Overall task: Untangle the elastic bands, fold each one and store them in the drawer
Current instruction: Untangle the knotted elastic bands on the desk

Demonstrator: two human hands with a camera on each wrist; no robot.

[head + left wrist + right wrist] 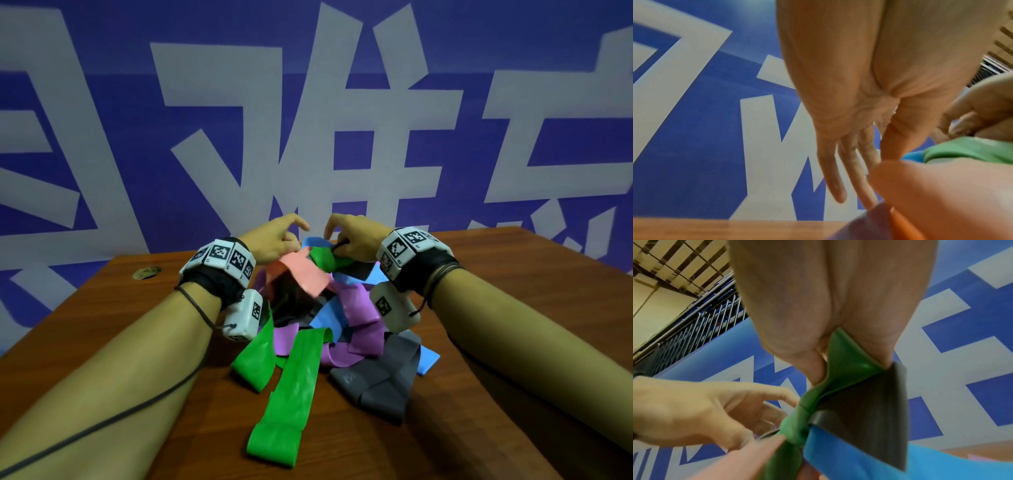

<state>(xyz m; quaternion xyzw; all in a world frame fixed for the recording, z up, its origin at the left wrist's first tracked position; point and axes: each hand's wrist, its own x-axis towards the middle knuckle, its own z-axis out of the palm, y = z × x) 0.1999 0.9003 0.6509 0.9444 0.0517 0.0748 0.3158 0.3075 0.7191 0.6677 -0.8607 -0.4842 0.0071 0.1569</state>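
A tangle of elastic bands lies mid-table: green (pixel 298 377), purple (pixel 363 318), grey (pixel 380 377), blue (pixel 428 359) and salmon (pixel 305 270). Both hands work at its far top. My right hand (pixel 337 245) pinches a bunched part of the green band (pixel 849 363) together with a black band (pixel 869 410), lifted off the pile. The green band twists into a knot (pixel 795 426) over the blue band (pixel 859 464). My left hand (pixel 291 233) reaches to that knot with fingers (pixel 849 162) nearly straight, holding nothing I can see. The salmon band (pixel 941 194) hangs below it. No drawer is in view.
The brown wooden table (pixel 513 308) stands against a blue wall with large white characters. A brass cable grommet (pixel 146 272) sits at the table's back left. A thin cable runs along my left forearm. Bare wood lies on both sides of the pile.
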